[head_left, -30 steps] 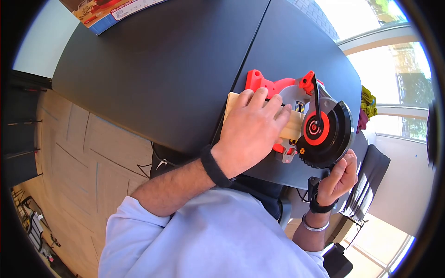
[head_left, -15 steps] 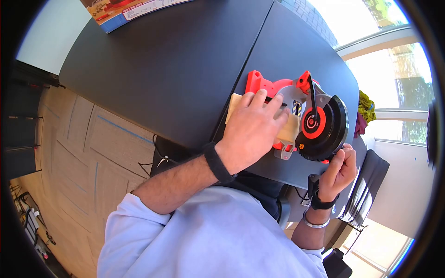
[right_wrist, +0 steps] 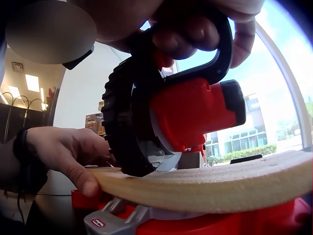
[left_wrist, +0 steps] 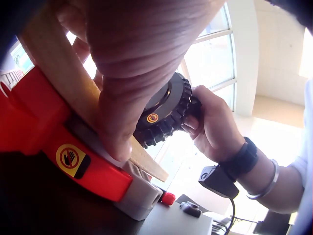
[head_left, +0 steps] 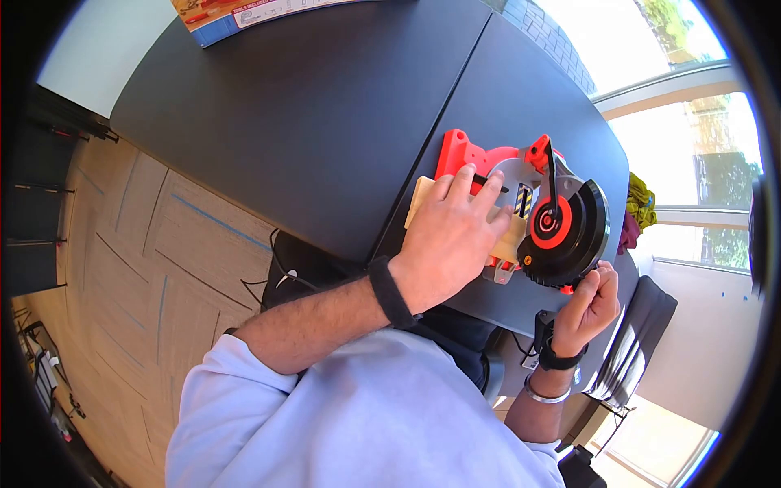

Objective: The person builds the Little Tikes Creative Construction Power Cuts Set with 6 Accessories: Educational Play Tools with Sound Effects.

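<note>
A toy miter saw [head_left: 590,236], with a black toothed guard and a red disc, stands on a red and grey base [head_left: 451,154]. A light wooden board [right_wrist: 234,188] lies across that base. My left hand [head_left: 451,232] grips the board, fingers spread over its top and thumb at its near edge. In the right wrist view my right hand [right_wrist: 195,34] is wrapped around the saw's black loop handle [right_wrist: 226,54], by a red trigger. The grey toothed blade [right_wrist: 168,164] shows below the guard, right at the board's top face.
A dark table [head_left: 293,122] with a seam carries the saw. A printed box [head_left: 252,15] sits at its far edge. Large windows [head_left: 708,154] are on the right, with olive and maroon cloth [head_left: 639,203] beside the table. A black chair [head_left: 639,333] stands at the right.
The saw's head has shifted slightly left over its base, and my right hand has moved with it. My left hand stays on the board. The head view has turned a little.
</note>
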Demonstrator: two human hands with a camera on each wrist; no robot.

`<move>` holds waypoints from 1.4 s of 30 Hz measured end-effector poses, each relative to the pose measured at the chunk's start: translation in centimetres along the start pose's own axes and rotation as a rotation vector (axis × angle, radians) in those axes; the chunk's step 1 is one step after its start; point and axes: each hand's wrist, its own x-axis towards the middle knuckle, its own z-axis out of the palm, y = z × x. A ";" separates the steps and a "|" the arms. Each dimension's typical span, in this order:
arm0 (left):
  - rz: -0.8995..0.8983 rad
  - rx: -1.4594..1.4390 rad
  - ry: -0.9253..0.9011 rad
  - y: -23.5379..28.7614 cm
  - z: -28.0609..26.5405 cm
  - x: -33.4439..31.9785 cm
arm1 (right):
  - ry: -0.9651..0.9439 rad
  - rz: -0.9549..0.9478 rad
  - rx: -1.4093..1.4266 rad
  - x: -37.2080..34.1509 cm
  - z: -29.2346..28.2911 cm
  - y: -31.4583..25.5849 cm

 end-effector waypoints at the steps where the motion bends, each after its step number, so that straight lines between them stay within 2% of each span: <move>1: 0.004 0.003 -0.006 0.0 -0.1 0.0 | -0.011 -0.011 -0.010 0.1 -0.1 0.0; 14: -0.017 0.002 -0.032 0.3 -0.4 -0.1 | -0.049 -0.010 -0.058 -0.1 -0.3 -0.2; 16: -0.016 0.004 -0.031 0.3 -0.3 -0.1 | -0.111 0.056 -0.214 0.0 -0.5 -0.8; 19: -0.020 0.015 -0.033 0.4 -0.6 0.0 | -0.177 0.159 -0.202 0.6 -0.5 -2.0; 26: -0.013 0.005 -0.053 0.2 -0.8 0.1 | -0.180 0.172 -0.176 -0.7 -0.2 -1.3; 28: -0.019 -0.021 -0.066 0.2 -1.0 0.3 | -0.138 0.064 -0.121 -1.4 0.0 -0.5; 29: -0.017 -0.019 -0.070 0.2 -1.0 0.3 | -0.137 0.068 -0.119 -1.6 0.0 -0.3; 31: -0.024 -0.017 -0.089 0.3 -1.1 0.5 | -0.177 -0.041 -0.175 -2.0 0.0 -0.2; 42: -0.038 -0.098 -0.143 0.3 -2.1 1.0 | -0.099 -0.079 -0.284 -3.5 1.6 0.8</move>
